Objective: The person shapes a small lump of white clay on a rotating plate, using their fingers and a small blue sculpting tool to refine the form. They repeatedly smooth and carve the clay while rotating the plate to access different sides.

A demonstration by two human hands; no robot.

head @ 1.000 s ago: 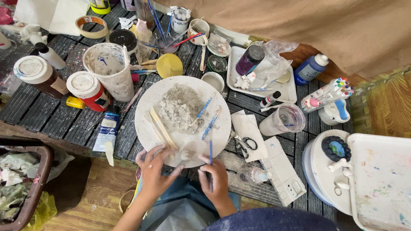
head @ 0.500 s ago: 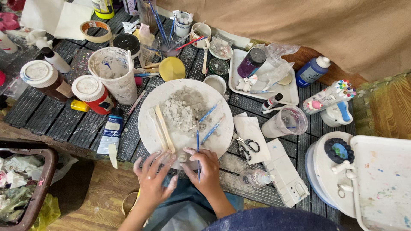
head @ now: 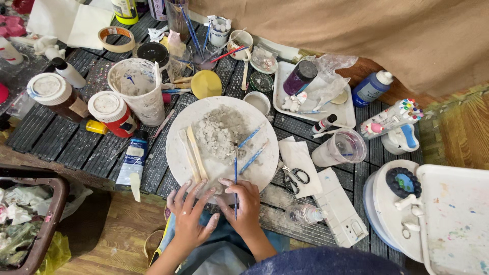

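A round white plate lies on the dark slatted table and carries a heap of grey-white clay, two wooden sticks and two blue tools. My right hand is at the plate's near edge, shut on a thin blue stick-like tool that points up toward the clay. My left hand rests beside it with fingers spread, its fingertips touching the plate's near rim.
Left of the plate stand a smeared white cup, two lidded jars and a paint tube. Scissors, a plastic cup and a white tray lie to the right. A brown bin sits low left.
My right hand has turned the blue tool upright and brought it closer to the clay heap. My left hand has come in next to the right hand at the plate's rim.
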